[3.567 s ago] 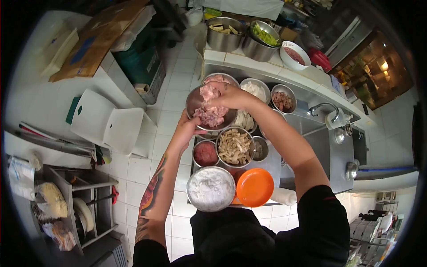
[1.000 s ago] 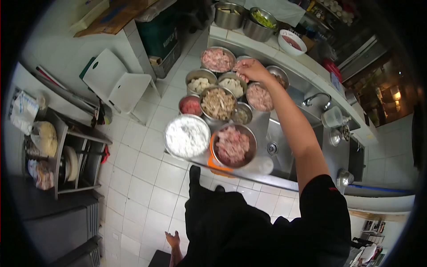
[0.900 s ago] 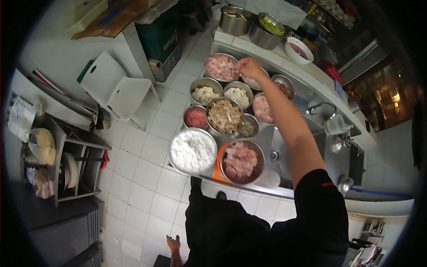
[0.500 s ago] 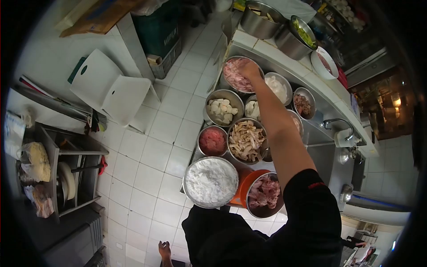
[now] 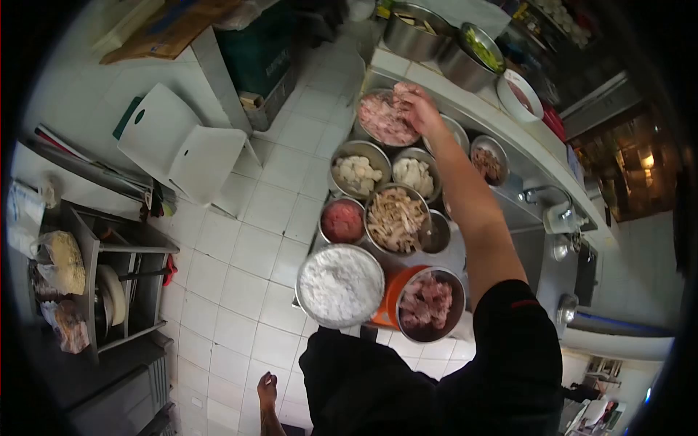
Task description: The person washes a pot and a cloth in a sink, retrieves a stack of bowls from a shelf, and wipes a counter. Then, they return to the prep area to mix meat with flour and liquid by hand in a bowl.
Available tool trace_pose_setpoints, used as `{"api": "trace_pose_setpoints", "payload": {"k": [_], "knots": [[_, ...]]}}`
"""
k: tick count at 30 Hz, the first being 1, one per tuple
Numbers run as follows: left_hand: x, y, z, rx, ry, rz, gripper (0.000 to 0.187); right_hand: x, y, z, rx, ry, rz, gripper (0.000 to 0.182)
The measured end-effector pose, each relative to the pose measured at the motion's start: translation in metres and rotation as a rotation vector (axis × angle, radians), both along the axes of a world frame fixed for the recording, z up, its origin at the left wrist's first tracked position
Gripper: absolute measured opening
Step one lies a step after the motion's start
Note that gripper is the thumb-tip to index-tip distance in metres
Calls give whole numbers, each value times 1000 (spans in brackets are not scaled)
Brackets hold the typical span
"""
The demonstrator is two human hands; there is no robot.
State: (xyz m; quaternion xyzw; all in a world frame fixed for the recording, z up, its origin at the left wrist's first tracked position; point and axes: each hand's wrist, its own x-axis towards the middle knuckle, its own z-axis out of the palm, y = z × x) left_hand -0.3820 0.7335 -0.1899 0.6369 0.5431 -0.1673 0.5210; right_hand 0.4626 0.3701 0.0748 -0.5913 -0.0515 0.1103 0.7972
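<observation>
My right hand is at the far bowl of pale pink raw meat, its fingers closed on some of the meat at the bowl's right rim. Low in the view, away from the bowls, my left hand hangs over the floor with fingers curled in and nothing visible in it. Around the bowls stand white chunks, more white pieces, beige strips, red ground meat, white powder and darker raw meat.
Large pots and a white bowl line the raised ledge. A faucet is over the sink at right. On the left are a white chair and a metal rack. Another person is far off at bottom right.
My right hand has lifted from inside the meat bowl to its right rim, with meat in the fingers. My left hand has moved slightly up, its fingers more curled. The view has shifted slightly.
</observation>
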Motion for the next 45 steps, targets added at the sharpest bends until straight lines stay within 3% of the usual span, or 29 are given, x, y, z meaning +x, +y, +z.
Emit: {"api": "trace_pose_setpoints", "payload": {"k": [2,6,8,9,11,13,15,17,20,25,27,31,32,34,35,37,39,40,44,45], "knots": [[-7,0,-5,11,-20,-33,46,-59,-17,44,99,69,244,20],[-3,-17,8,7,-25,-86,46,-206,-59,104,-5,38,462,23],[-13,-25,-3,61,-50,-162,47,-271,-80,125,-445,-27,780,20],[-10,-36,8,148,-106,-246,46,-295,-87,129,-438,-29,790,20],[-8,-50,11,179,-110,-263,45,-334,-98,133,-870,-263,970,24],[-11,-57,-6,214,-251,-374,43,-358,-111,121,-854,-229,936,22],[6,-78,10,141,-355,-281,41,-380,-120,113,-647,-282,718,23],[27,-98,34,77,-467,-221,40,-399,-125,128,-671,-257,659,30],[62,-128,81,44,-580,-255,39,-412,-140,135,-735,-243,647,17],[139,-170,172,-20,-813,-301,38,-414,-155,160,-653,-255,568,16],[173,-185,216,-26,-856,-322,38,-408,-152,172,-624,-384,439,17],[227,-212,270,-155,-945,-333,41,-408,-131,170,-330,-322,296,19],[238,-222,272,-153,-951,-335,41,-413,-123,162,-267,-338,384,18],[262,-239,274,-274,-971,-261,46,-408,-116,109,-496,-360,663,18],[276,-245,253,-278,-1015,-282,52,-410,-114,105,-790,-412,670,16],[290,-264,260,-145,-994,-399,54,-412,-109,101,-473,-331,563,16],[307,-267,257,-204,-908,-521,55,-400,-111,112,-373,-222,490,16],[313,-273,259,-282,-846,-445,52,-394,-110,117,-267,-104,411,16],[331,-280,245,-262,-826,-496,49,-382,-85,116,-322,-17,515,17],[333,-283,237,-122,-991,-511,50,-384,-74,118,-325,-10,518,17]]}}
